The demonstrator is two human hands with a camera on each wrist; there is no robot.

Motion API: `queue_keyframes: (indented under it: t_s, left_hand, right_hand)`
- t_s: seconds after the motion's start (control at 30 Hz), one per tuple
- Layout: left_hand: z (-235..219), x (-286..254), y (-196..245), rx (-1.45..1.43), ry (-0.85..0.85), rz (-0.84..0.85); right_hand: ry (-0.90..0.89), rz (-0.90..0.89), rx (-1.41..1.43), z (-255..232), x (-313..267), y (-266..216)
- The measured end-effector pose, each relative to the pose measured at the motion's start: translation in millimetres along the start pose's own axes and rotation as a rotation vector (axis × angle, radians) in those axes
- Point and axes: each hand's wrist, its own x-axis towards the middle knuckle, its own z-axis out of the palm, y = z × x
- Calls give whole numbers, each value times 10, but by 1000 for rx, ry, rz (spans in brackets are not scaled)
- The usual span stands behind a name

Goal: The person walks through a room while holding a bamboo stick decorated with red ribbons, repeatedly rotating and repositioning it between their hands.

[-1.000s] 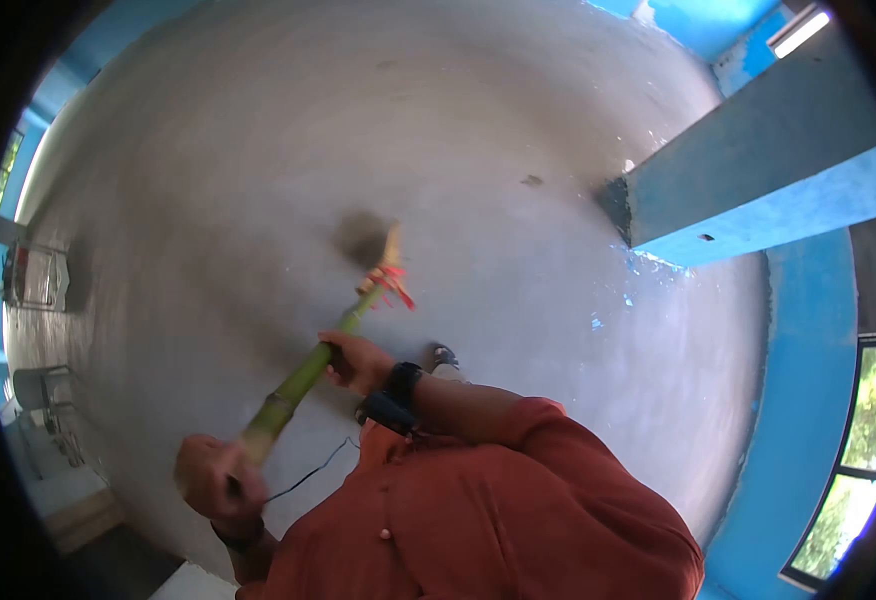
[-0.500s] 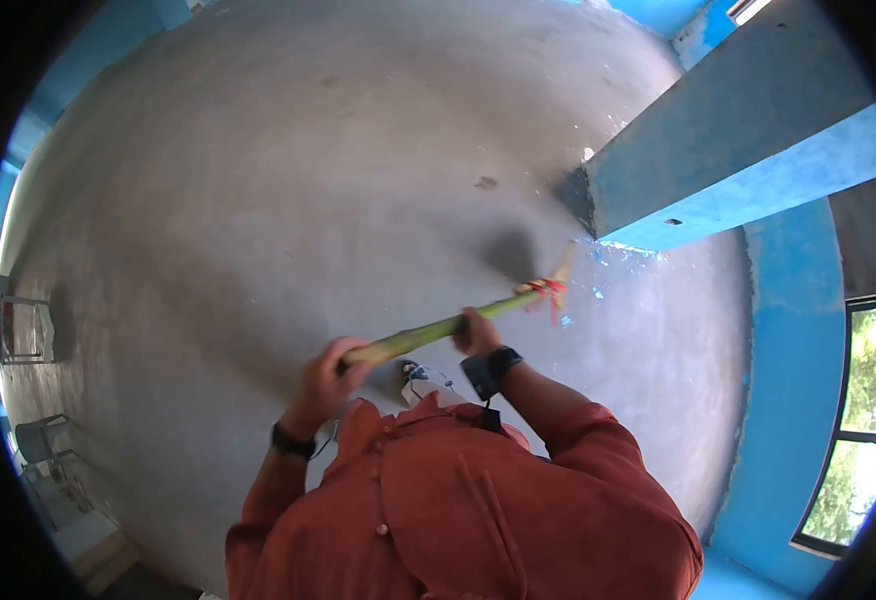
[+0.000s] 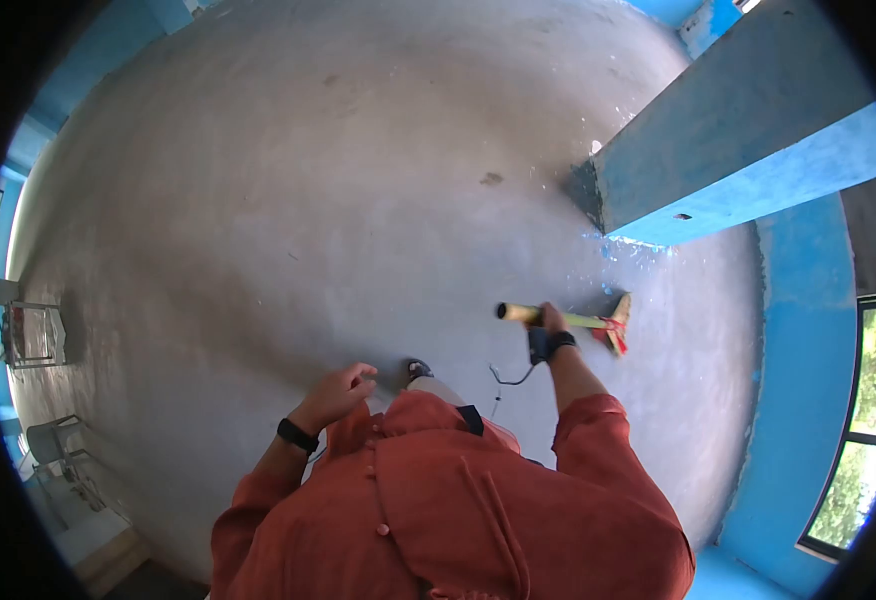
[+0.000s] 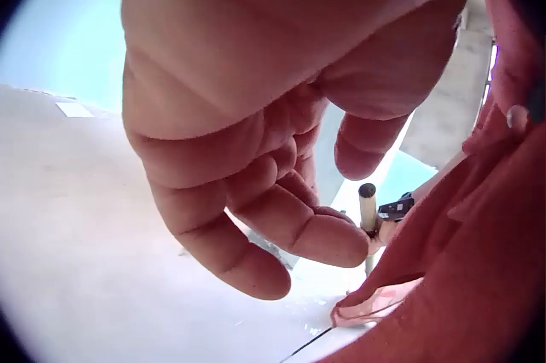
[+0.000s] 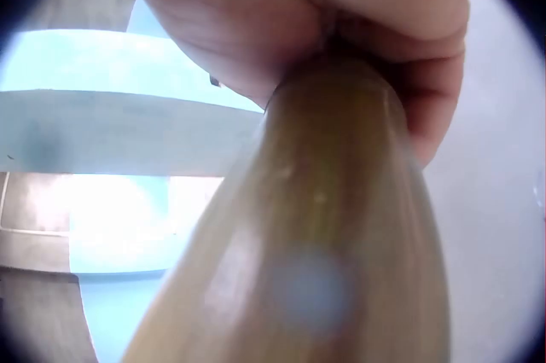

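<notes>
Now the right hand [image 3: 552, 322] grips the bamboo handle of a broom [image 3: 568, 320], fingers wrapped round the pole near its middle; the right wrist view shows the fingers [image 5: 307, 5] clenched tight over the glossy yellow-green stick [image 5: 324, 235]. From the head view, the broom lies nearly level at about three o'clock from the person's chest, its cut end pointing toward nine o'clock and its bristle head [image 3: 619, 324] toward three o'clock, with a red tie [image 3: 610, 330] just behind the bristles. The head rests on or close to the grey concrete floor [image 3: 288, 200], near the foot of a blue pillar [image 3: 738, 150] that rises at one o'clock.

The left hand [image 3: 338, 393] holds nothing: it hangs released at about nine o'clock from the chest, well apart from the pole, fingers loosely curled, as the left wrist view confirms [image 4: 256, 150]. A black band [image 3: 297, 436] sits on the left wrist and another on the right [image 3: 556, 344]. A rust-orange shirt [image 3: 458, 520] fills the six o'clock edge. Metal-framed chairs [image 3: 33, 335] stand far off at nine o'clock, and a window [image 3: 863, 420] shows at four o'clock.
</notes>
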Motion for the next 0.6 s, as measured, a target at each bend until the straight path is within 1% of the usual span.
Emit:
queue_keyframes:
  t_s: [0.03, 0.07, 0.1, 0.13, 0.17, 0.2, 0.23, 0.27, 0.3, 0.33, 0.4, 0.43, 0.5, 0.53, 0.57, 0.6]
  left_hand:
    - [11, -39, -20, 0, -3, -1]
    - [8, -75, -30, -57, 63, 29]
    - [-2, -104, -32, -114, 130, 58]
    - [-19, -123, -22, -116, 130, 59]
    - [-48, -141, -12, -151, 272, 195]
    - [-82, -170, 5, -184, 415, 330]
    - [-138, -235, 48, -186, 415, 331]
    - [-226, -339, 122, -444, 563, 417]
    - [-347, -444, 191, -704, 711, 503]
    - [-471, -557, 270, -706, 722, 505]
    - [-664, -791, 425, -686, 634, 800]
    - [-741, -855, 443, -688, 651, 811]
    - [-852, -975, 532, -448, 492, 1023]
    - [-889, -1126, 663, -325, 499, 981]
    - [-975, -1252, 742, -336, 521, 978]
    - [-1078, -1365, 786, -210, 400, 1020]
  right_hand:
    - [-57, 104, 254, 459, -266, -28]
    - [-152, 36, 217, 866, -479, 26]
    - [-145, 182, 381, 1300, -638, 84]
    - [-292, 269, 416, 1681, -795, 211]
    - [-265, 432, 483, 2136, -1223, 137]
    - [-468, 578, 461, 2445, -1352, 254]
    - [-849, 94, 16, 2709, -1475, 486]
    - [-761, 362, 233, 2925, -1883, 204]
    - [-660, 623, 445, 3143, -2429, -237]
    - [-666, 623, 434, 3257, -2672, -405]
    - [-877, 569, 406, 3405, -2981, -549]
    - [-887, 564, 389, 3451, -3032, -566]
    - [-1147, 542, 475, 3452, -3115, -591]
    - [-1140, 593, 521, 3459, -3155, -632]
    - [-1140, 604, 498, 3503, -3122, -649]
    - [-1029, 652, 506, 3582, -3045, -655]
